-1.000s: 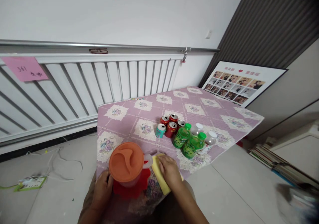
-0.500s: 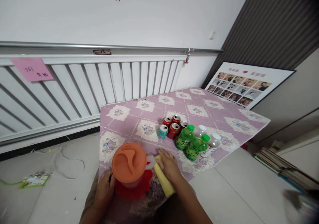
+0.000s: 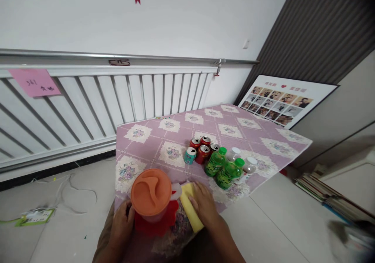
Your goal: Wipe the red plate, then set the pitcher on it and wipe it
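Note:
My right hand (image 3: 204, 204) lies over a folded yellow cloth (image 3: 191, 212), its fingers pressed along the right side of it. Just left of the cloth stands a clear plastic jug with an orange lid (image 3: 151, 191), its handle (image 3: 176, 191) pointing at the cloth. Under the jug is a red, scallop-edged mat (image 3: 172, 215). My left hand (image 3: 123, 221) rests at the table's near left edge, close beside the jug, with curled fingers; whatever they may hold is hidden.
Behind the cloth stand several red cans (image 3: 202, 154), a teal can (image 3: 190, 155), two green-capped bottles (image 3: 229, 174) and two white-capped clear bottles (image 3: 250, 165). A flowered purple tablecloth (image 3: 152, 148) covers the table. A white radiator (image 3: 146, 95) runs behind; a photo board (image 3: 281, 99) leans at right.
My right hand has shifted slightly right and down, so more of the yellow cloth's far end shows. The view has moved a little. My left hand and the jug stay put.

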Action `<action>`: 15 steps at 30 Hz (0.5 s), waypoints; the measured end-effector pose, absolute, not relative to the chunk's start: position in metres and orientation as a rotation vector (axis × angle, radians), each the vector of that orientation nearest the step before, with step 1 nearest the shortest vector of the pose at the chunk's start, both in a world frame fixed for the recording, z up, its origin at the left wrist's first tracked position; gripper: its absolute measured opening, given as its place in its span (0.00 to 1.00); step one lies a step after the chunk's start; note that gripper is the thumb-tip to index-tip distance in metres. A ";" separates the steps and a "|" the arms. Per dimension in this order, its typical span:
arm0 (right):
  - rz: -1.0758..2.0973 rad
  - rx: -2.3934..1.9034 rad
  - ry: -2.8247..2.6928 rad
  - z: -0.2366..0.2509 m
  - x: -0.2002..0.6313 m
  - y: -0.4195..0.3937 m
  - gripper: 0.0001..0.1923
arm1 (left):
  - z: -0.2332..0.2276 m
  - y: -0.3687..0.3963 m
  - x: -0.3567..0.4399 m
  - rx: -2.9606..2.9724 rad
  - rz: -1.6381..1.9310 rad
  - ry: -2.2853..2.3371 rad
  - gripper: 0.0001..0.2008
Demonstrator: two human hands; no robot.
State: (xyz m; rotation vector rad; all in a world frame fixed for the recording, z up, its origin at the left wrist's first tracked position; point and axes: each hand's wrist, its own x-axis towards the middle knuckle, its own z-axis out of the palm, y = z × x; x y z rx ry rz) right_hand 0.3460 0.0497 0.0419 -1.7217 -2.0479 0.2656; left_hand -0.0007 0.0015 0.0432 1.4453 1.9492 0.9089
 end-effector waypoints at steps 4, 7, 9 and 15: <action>0.222 -1.710 -1.766 0.047 0.382 0.034 0.25 | 0.038 0.001 -0.003 1.401 0.920 1.984 0.19; 0.234 -1.861 -1.437 0.045 0.415 0.016 0.29 | 0.033 0.001 -0.003 1.382 0.967 1.994 0.20; 0.295 -1.960 -1.250 0.038 0.437 0.004 0.33 | 0.030 0.001 -0.003 1.388 0.984 1.991 0.21; 0.425 -2.168 -0.852 0.007 0.487 -0.015 0.42 | 0.027 0.003 -0.001 1.364 0.982 1.989 0.23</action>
